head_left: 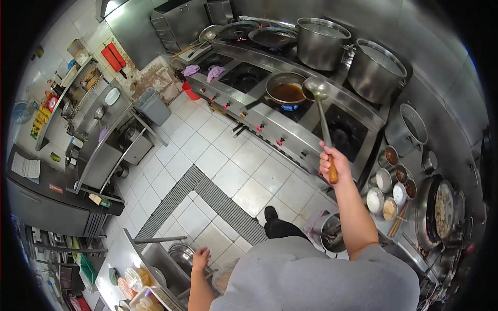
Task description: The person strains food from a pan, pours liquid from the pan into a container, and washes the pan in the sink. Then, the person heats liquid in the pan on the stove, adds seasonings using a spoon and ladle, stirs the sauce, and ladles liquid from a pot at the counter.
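My right hand is closed round the wooden handle of a long metal ladle. The ladle's bowl is over the right edge of a pan; whether they touch I cannot tell. Brown liquid lies in the pan, and a blue flame burns under it on the stove. Down by my left side, my left hand holds nothing, its fingers loosely bent and partly apart, near a metal bowl.
Two large pots stand behind the pan. On the right counter are a smaller pot, several seasoning containers and a large round pan. A bin and shelves stand left; a metal bucket is near my legs.
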`<state>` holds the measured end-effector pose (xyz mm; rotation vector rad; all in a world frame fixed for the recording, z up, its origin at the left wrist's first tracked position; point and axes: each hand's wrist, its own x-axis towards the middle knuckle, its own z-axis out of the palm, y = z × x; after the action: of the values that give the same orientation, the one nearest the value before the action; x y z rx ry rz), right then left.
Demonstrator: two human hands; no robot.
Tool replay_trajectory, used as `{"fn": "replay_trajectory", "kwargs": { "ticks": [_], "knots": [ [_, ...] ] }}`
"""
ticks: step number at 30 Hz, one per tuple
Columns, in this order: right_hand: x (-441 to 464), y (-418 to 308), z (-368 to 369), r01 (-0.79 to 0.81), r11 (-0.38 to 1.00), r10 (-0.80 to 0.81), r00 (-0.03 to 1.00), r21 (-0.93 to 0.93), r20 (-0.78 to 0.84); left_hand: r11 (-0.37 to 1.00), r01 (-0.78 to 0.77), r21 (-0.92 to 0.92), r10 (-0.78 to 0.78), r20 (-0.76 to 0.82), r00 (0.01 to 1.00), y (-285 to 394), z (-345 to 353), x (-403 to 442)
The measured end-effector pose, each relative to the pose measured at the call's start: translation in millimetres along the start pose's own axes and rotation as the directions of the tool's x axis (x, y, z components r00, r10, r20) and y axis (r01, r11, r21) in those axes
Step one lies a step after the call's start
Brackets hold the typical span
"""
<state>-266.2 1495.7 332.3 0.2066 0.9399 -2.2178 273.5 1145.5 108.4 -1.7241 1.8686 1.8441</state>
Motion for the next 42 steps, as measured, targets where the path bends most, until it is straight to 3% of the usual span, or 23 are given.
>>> {"fn": "replay_trajectory", "kwargs": {
  "ticks": [2,3,4,6,9,11,13,18,20,23,25,26,27,28,29,30,31,32,35,37,39,40,42],
  "knots": [
    [53,6,7,0.013,0.99,-0.02,0.998,-0.137,-0.052,0.989,0.136,-0.058,-0.14,-0.074,0.987,-50,-31,16],
    [75,9,12,0.02,0.975,-0.038,0.996,-0.222,-0.077,0.862,-0.061,0.503,0.064,0.011,0.998,-82,-50,12],
    [96,10,19,0.03,0.952,-0.062,0.994,-0.303,-0.095,0.42,-0.258,0.87,0.187,0.195,0.963,-102,-65,8],
    [136,13,30,0.01,0.903,-0.087,0.983,-0.429,-0.159,0.277,-0.394,0.876,0.178,0.356,0.917,-100,-71,-40],
    [193,19,30,-0.024,0.781,-0.16,0.958,-0.624,-0.237,0.616,-0.077,0.784,-0.05,0.137,0.989,-90,-54,-38],
    [226,20,22,-0.037,0.714,-0.196,0.948,-0.699,-0.251,0.749,0.118,0.652,-0.163,0.01,0.987,-79,-46,-15],
    [254,19,21,-0.066,0.666,-0.234,0.928,-0.743,-0.291,0.816,0.197,0.544,-0.211,-0.036,0.977,-69,-43,17],
    [260,36,61,-0.121,0.73,-0.256,0.864,-0.672,-0.434,0.877,0.205,0.434,-0.22,-0.018,0.975,-30,-52,100],
    [264,47,75,-0.151,0.778,-0.247,0.819,-0.61,-0.517,0.867,0.165,0.47,-0.197,0.019,0.98,-21,-72,135],
    [290,49,77,-0.121,0.815,-0.21,0.851,-0.567,-0.482,0.806,0.064,0.588,-0.146,0.092,0.985,-19,-109,184],
    [300,61,90,-0.146,0.745,-0.297,0.801,-0.651,-0.52,0.668,-0.093,0.739,-0.058,0.176,0.983,-23,-148,224],
    [301,63,96,-0.138,0.752,-0.307,0.792,-0.645,-0.528,0.501,-0.237,0.832,0.016,0.265,0.964,-21,-171,251],
    [293,65,110,-0.158,0.76,-0.282,0.793,-0.63,-0.539,0.248,-0.365,0.897,0.083,0.356,0.931,-19,-196,278],
    [286,68,117,-0.185,0.768,-0.253,0.792,-0.613,-0.556,-0.133,-0.423,0.896,0.125,0.439,0.89,4,-213,303],
    [288,67,116,-0.192,0.776,-0.256,0.774,-0.6,-0.579,0.069,-0.464,0.883,0.214,0.441,0.872,30,-251,330],
    [295,64,112,-0.183,0.767,-0.272,0.775,-0.615,-0.57,0.8,-0.163,0.578,0.091,0.151,0.984,62,-266,350],
    [300,60,108,-0.167,0.756,-0.292,0.779,-0.633,-0.555,0.96,0.233,-0.157,-0.231,0.027,0.973,94,-275,374],
    [303,61,99,-0.16,0.767,-0.302,0.765,-0.621,-0.569,0.97,0.24,-0.029,-0.242,-0.147,0.959,139,-274,384],
    [303,75,85,-0.177,0.644,-0.42,0.731,-0.744,-0.538,0.986,0.107,0.129,-0.086,-0.156,0.984,232,-274,441],
    [298,84,89,-0.151,0.712,-0.376,0.743,-0.686,-0.554,0.986,0.044,0.158,-0.021,-0.145,0.989,267,-254,465],
    [300,81,93,-0.126,0.784,-0.324,0.751,-0.607,-0.575,0.992,0.029,-0.123,-0.049,-0.163,0.985,302,-210,470],
    [303,77,90,-0.129,0.795,-0.317,0.744,-0.592,-0.588,0.99,0.06,-0.128,-0.066,-0.044,0.997,300,-197,480],
    [316,69,86,-0.07,0.763,-0.367,0.77,-0.642,-0.521,0.976,0.123,0.178,-0.155,0.177,0.972,304,-165,488]
  ]
}}
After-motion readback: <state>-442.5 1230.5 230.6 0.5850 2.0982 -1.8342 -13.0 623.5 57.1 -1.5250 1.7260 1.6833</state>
